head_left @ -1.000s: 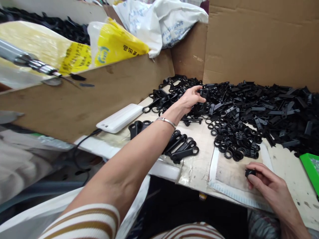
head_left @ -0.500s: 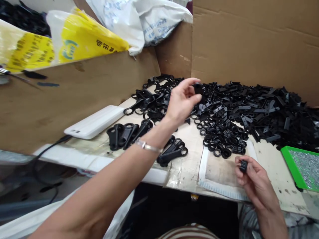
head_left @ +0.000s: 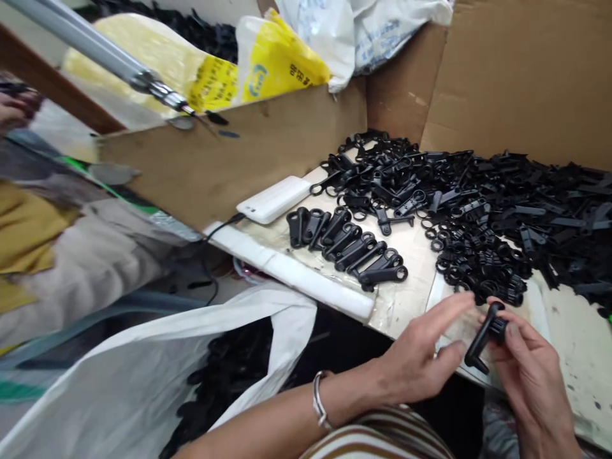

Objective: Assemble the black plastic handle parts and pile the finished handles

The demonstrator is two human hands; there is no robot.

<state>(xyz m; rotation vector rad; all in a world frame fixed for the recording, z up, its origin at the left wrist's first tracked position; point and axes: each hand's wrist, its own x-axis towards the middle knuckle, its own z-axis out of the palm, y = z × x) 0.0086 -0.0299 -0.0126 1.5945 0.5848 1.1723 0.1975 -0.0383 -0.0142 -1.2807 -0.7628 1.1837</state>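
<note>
- Black, smooth plastic handle [head_left: 480,341], crank-shaped, with a ribbed ring [head_left: 498,329] against it, pinched in the right hand [head_left: 533,366] by the tabletop [head_left: 401,306] edge.
- Left hand [head_left: 425,350]: thumb and fingers parted, just beside the handle.
- Small round rings [head_left: 478,258] heaped beyond both hands.

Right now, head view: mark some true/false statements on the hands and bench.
1. The right hand holds a ribbed black ring. True.
2. The left hand is clenched in a fist. False: its thumb and fingers are spread apart.
3. A bracelet is on the left wrist. True.
4. The white device lies on the pile of rings. False: it lies apart from them, near the cardboard wall.
5. A black cable runs from that device. True.
</note>
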